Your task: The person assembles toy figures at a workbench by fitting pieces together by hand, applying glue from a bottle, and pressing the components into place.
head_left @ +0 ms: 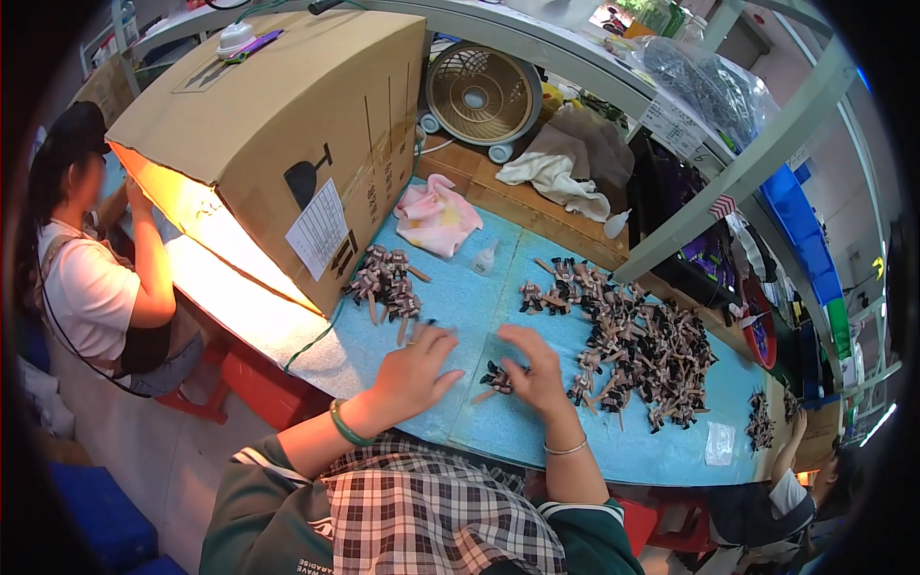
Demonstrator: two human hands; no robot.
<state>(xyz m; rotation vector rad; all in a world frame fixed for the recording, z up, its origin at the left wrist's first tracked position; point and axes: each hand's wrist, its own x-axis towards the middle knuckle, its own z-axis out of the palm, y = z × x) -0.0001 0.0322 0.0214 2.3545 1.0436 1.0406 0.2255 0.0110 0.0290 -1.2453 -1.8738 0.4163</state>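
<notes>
My left hand (417,370) hovers over the blue table mat, fingers stretched forward and thumb apart, with nothing visible in it. Its blurred fingertips are close to the small pile of black, white and brown figurines (386,285) beside the cardboard box. My right hand (537,372) is curved with fingers and thumb apart. A single figurine (495,378) lies by its thumb, partly covered; whether they touch I cannot tell. To the right spreads a large heap of similar figurines (642,350), with brown stick-like parts poking out.
A large cardboard box (326,125), lit inside, stands left. Behind the mat (532,436) are a pink cloth (438,216), a small clear bottle (485,259) and a fan (482,96). A slanted metal post (728,182) rises right. Other people sit at both sides.
</notes>
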